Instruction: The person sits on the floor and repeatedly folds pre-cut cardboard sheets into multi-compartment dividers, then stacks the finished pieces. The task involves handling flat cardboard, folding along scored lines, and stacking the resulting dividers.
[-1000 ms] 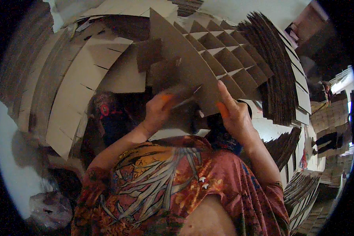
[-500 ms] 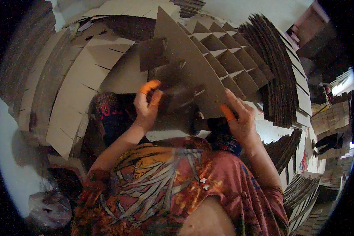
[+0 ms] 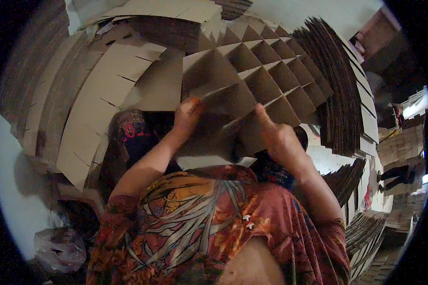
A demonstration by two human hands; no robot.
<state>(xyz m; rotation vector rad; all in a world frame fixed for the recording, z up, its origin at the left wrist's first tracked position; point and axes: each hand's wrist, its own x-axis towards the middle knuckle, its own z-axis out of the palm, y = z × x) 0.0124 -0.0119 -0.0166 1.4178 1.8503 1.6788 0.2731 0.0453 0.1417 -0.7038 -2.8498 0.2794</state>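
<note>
A brown cardboard divider grid (image 3: 277, 76), made of crossed slotted strips, stands in front of me with its cells facing up. My left hand (image 3: 187, 118) is closed at the grid's near left side, with orange coverings on its fingertips. On the near right side, my right hand (image 3: 281, 140) grips the nearest strips, one finger lying up along the cardboard. The undersides of both hands' grips are partly hidden. Beneath the grid's near end, between my knees, the view is dark.
To the left lies a fanned stack of slotted cardboard strips (image 3: 110, 97). Another dense stack (image 3: 335, 90) stands against the grid's right side. More strips (image 3: 169, 10) lie at the back, and further piles (image 3: 366, 237) at lower right. A clear plastic bag (image 3: 61, 251) sits at lower left.
The large slanted strip that stood across the grid's near left side now sits lower among the cells. My left hand has moved slightly right and closed on the cardboard; my right hand has shifted left.
</note>
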